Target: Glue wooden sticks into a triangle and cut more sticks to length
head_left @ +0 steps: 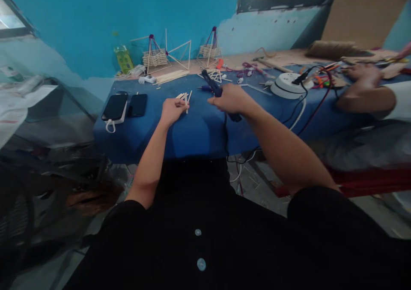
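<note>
My left hand [173, 110] is closed in a pinch on some thin wooden sticks [186, 103], just above the blue-covered table [199, 127]. My right hand [233, 98] is wrapped round a dark blue hot glue gun [212, 83], its body tilted up and to the left. A black cord [226, 140] runs down from the gun past the table's front edge. Close behind it, a blue pen-like tool [204, 88] lies on the cloth. Beyond my left hand rests a bundle of longer wooden sticks [171, 76].
Two phones [138, 105] [114, 106] lie at the left. Stick models [154, 58] [210, 50] and a yellow-green bottle [123, 58] stand by the wall. A round white power strip [287, 84] with cords sits to the right, near another person's arm [366, 88].
</note>
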`<state>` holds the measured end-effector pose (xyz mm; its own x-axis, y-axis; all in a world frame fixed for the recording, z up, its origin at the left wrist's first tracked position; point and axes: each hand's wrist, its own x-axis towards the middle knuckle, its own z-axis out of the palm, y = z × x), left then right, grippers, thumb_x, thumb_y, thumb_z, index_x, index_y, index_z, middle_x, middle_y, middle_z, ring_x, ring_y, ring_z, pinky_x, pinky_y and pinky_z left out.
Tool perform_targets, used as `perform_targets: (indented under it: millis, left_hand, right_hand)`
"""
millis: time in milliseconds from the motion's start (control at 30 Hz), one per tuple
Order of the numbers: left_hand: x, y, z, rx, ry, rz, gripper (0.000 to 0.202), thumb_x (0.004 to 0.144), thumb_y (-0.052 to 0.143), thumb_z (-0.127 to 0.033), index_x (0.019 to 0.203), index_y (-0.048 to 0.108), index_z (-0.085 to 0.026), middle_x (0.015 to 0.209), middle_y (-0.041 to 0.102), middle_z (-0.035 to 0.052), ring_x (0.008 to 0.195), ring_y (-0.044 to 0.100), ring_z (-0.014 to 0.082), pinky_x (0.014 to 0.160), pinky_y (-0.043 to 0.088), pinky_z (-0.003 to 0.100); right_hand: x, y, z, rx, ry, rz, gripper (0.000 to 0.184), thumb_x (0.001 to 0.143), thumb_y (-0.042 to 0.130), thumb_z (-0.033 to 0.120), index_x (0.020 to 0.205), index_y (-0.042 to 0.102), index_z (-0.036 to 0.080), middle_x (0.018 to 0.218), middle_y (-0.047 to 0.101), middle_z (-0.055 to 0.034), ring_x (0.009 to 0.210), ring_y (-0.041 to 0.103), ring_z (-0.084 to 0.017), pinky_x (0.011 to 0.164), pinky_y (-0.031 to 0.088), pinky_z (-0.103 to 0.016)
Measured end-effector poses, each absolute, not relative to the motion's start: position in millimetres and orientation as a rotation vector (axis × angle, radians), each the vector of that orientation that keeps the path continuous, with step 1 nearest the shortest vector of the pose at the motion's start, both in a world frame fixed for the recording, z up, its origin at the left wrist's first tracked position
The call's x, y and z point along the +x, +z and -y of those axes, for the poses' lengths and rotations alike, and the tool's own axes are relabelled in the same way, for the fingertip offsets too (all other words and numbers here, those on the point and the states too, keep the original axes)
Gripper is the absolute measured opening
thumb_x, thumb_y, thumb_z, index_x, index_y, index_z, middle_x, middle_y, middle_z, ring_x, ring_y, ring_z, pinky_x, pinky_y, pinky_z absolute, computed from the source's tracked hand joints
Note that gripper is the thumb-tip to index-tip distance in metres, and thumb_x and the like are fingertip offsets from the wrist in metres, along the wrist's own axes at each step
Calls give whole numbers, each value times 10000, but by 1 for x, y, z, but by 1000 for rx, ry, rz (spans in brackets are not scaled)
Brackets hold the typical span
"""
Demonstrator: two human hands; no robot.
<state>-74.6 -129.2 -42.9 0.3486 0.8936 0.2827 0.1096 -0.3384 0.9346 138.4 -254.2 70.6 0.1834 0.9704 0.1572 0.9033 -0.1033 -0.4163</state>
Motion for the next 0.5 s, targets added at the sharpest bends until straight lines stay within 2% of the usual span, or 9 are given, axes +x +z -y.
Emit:
perform_targets:
  millis: [133,300,400,500]
  left_hand:
    - [-76,-44,134,1651,1090,-845,44,770,875,-199,799,846,-183,988,871,85,894,820,217,976,684,431]
    - [-82,-27,134,1713,1097,-878,94,799,848,-208,889,866,-186,861,833,71,875,811,248,963,680,458]
    - [-87,-2,113,1933,1115,-1108,118,799,820,-192,905,872,-189,839,809,81,969,797,304,1055,635,501]
    - [-87,20,82,2156,1020,-1392,202,696,831,-117,889,871,-161,854,791,121,1105,753,389,1142,554,566]
  right_hand:
    - [142,40,299,-1869,498,1591,182,872,757,348,964,689,207,820,703,-65,795,683,-253,885,586,-466]
    - [150,-21,348,-1523,837,1241,358,814,770,523,991,659,232,830,702,-51,807,693,-248,792,579,-409]
    - [157,-52,368,-1536,908,1108,438,745,812,573,973,655,234,836,710,-56,792,700,-256,790,581,-415]
    - [166,-72,382,-1632,890,1100,460,729,799,600,965,675,225,840,727,-73,814,705,-271,847,582,-448]
